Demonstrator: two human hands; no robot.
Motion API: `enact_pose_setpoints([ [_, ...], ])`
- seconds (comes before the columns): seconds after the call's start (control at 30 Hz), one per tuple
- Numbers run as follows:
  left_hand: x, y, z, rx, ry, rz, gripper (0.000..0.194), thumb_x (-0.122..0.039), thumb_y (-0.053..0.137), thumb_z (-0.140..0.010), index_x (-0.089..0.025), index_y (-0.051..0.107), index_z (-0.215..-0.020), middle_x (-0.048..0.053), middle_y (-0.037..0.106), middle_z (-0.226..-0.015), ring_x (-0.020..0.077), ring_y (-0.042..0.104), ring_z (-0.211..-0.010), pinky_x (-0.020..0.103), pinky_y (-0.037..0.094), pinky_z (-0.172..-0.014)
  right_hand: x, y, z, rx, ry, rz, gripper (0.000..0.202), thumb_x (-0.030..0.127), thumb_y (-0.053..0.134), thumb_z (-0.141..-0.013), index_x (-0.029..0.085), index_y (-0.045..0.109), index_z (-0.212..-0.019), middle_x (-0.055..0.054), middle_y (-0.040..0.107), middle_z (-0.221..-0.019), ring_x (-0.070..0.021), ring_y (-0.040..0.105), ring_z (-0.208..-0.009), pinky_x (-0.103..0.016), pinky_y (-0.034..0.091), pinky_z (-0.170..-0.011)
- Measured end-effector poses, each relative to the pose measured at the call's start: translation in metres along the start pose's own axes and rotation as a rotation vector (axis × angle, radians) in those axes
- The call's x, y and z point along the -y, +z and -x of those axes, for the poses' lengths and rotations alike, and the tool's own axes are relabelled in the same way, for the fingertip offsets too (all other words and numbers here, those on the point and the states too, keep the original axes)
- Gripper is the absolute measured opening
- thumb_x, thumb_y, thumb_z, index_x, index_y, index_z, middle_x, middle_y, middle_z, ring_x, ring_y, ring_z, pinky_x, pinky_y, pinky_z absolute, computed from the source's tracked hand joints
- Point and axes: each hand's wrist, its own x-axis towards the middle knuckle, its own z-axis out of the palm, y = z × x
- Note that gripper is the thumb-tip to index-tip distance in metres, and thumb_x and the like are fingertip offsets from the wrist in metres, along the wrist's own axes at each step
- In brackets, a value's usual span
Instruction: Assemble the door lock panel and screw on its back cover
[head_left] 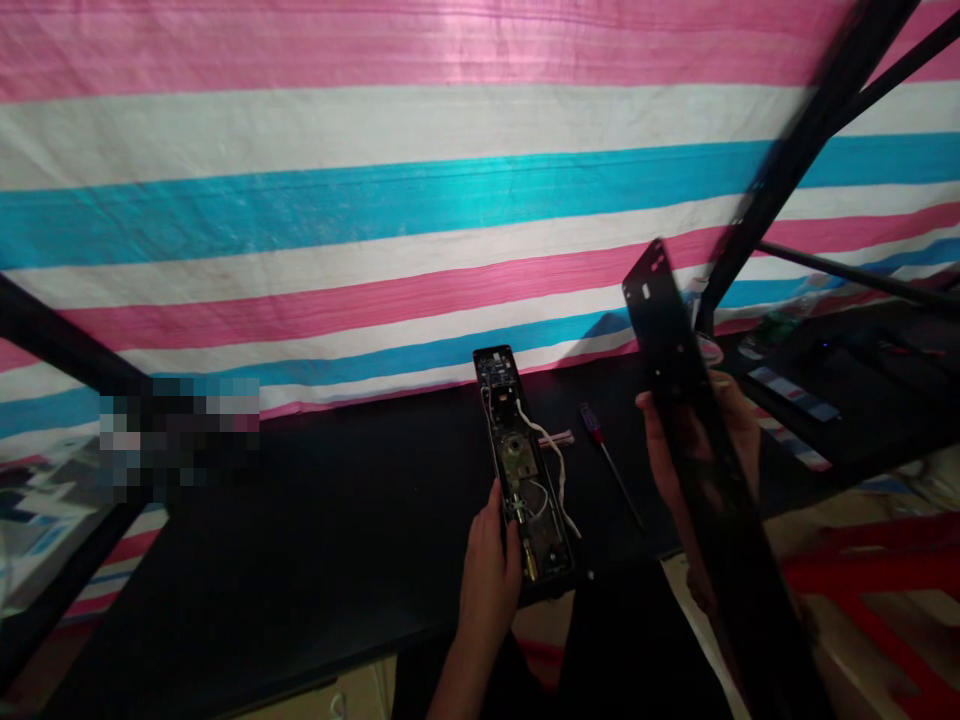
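Low in the middle of the head view, my left hand grips the left wall of a long black lock-like housing, its fingers along the edge and its thumb over the inside. The housing lies open on the table, showing a circuit board, a round metal part, brass-coloured pieces and thin wires. A white cable trails out over its right side. My right hand holds up a long black plate with small holes and slots, fingers wrapped round its edges. The plate hides most of that palm.
A screwdriver with a dark purple-red handle lies right of the housing on the black table. Farther right are a clear bottle and a pale strip-like packet. Black frame bars slant at both sides; a red stool stands below right.
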Motion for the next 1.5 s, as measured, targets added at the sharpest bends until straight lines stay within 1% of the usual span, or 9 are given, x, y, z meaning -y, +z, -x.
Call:
enact_pose_setpoints([
  [0.1, -0.001, -0.001, 0.000, 0.013, 0.004, 0.009, 0.054, -0.031, 0.038, -0.103, -0.020, 0.039, -0.155, 0.016, 0.061, -0.141, 0.0268, 0.058, -0.131, 0.050, 0.044, -0.112, -0.030, -0.015, -0.028, -0.005, -0.024, 0.119, 0.026, 0.050, 0.074, -0.083, 0.025, 0.069, -0.087, -0.008, 0.074, -0.123, -0.0216, 0.074, -0.083, -0.035, 0.058, -0.072],
  [0.37, -0.002, -0.002, 0.000, -0.004, 0.029, 0.019, 0.053, -0.030, 0.040, -0.102, -0.022, 0.042, -0.154, 0.015, 0.060, -0.142, 0.0268, 0.057, -0.132, 0.050, 0.044, -0.113, -0.138, -0.082, -0.091, 0.091, -0.012, 0.584, 0.034, 0.054, 0.068, -0.078, 0.019, 0.070, -0.079, -0.016, 0.075, -0.120, -0.0305, 0.072, -0.102, -0.044, 0.058, -0.085],
  [0.57, -0.002, -0.004, 0.001, 0.018, 0.031, 0.009, 0.052, -0.029, 0.039, -0.103, -0.022, 0.042, -0.154, 0.015, 0.059, -0.143, 0.0261, 0.057, -0.133, 0.049, 0.044, -0.113, -0.166, -0.107, -0.104, 0.186, 0.013, 0.655, 0.023, 0.042, 0.071, -0.074, 0.020, 0.076, -0.079, -0.012, 0.080, -0.106, -0.0313, 0.074, -0.102, -0.050, 0.054, -0.100],
  [0.87, -0.003, -0.003, 0.000, -0.001, 0.022, -0.015, 0.051, -0.029, 0.039, -0.102, -0.020, 0.044, -0.152, 0.016, 0.061, -0.141, 0.0263, 0.058, -0.131, 0.049, 0.046, -0.112, -0.187, -0.113, -0.097, 0.293, -0.025, 0.776, 0.013, 0.027, 0.067, -0.077, 0.023, 0.078, -0.083, -0.009, 0.080, -0.103, -0.0306, 0.075, -0.103, -0.050, 0.055, -0.101],
  [1.0, -0.001, -0.002, 0.000, -0.010, 0.026, -0.023, 0.051, -0.029, 0.040, -0.102, -0.020, 0.044, -0.152, 0.016, 0.060, -0.144, 0.0262, 0.057, -0.133, 0.049, 0.045, -0.113, -0.172, -0.097, -0.099, 0.293, -0.086, 0.820, 0.013, 0.024, 0.070, -0.076, 0.020, 0.076, -0.086, -0.012, 0.078, -0.106, -0.0324, 0.072, -0.108, -0.054, 0.051, -0.105],
  [1.1, 0.000, -0.001, 0.001, -0.011, 0.030, -0.031, 0.051, -0.028, 0.040, -0.102, -0.019, 0.044, -0.152, 0.016, 0.058, -0.146, 0.0260, 0.056, -0.135, 0.049, 0.044, -0.114, -0.148, -0.061, -0.082, 0.307, -0.196, 0.823, 0.025, 0.026, 0.070, -0.081, 0.021, 0.074, -0.105, -0.013, 0.072, -0.124, -0.0300, 0.064, -0.122, -0.053, 0.043, -0.113],
  [1.23, 0.000, -0.001, 0.000, -0.003, 0.024, -0.037, 0.050, -0.029, 0.037, -0.103, -0.017, 0.043, -0.152, 0.017, 0.059, -0.145, 0.0260, 0.055, -0.135, 0.051, 0.044, -0.114, -0.119, 0.003, -0.040, 0.756, -0.480, 0.846, 0.030, 0.029, 0.071, -0.089, 0.023, 0.069, -0.119, -0.013, 0.064, -0.138, -0.0293, 0.056, -0.129, -0.051, 0.044, -0.109],
  [1.33, 0.001, 0.000, -0.001, -0.002, 0.018, -0.041, 0.050, -0.030, 0.038, -0.103, -0.016, 0.043, -0.152, 0.017, 0.058, -0.146, 0.0263, 0.055, -0.136, 0.051, 0.043, -0.115, -0.113, 0.037, -0.020, 0.886, -0.518, 0.984, 0.023, 0.024, 0.075, -0.086, 0.021, 0.072, -0.109, -0.016, 0.056, -0.146, -0.0356, 0.045, -0.138, -0.056, 0.042, -0.107],
  [1.5, 0.004, 0.001, 0.003, -0.019, 0.014, -0.026, 0.049, -0.031, 0.042, -0.103, -0.018, 0.044, -0.151, 0.016, 0.055, -0.150, 0.0266, 0.052, -0.139, 0.050, 0.043, -0.115, -0.110, 0.045, -0.019, 0.834, -0.485, 0.915, 0.014, 0.015, 0.071, -0.088, 0.019, 0.070, -0.101, -0.013, 0.066, -0.129, -0.0313, 0.053, -0.127, -0.051, 0.043, -0.102],
])
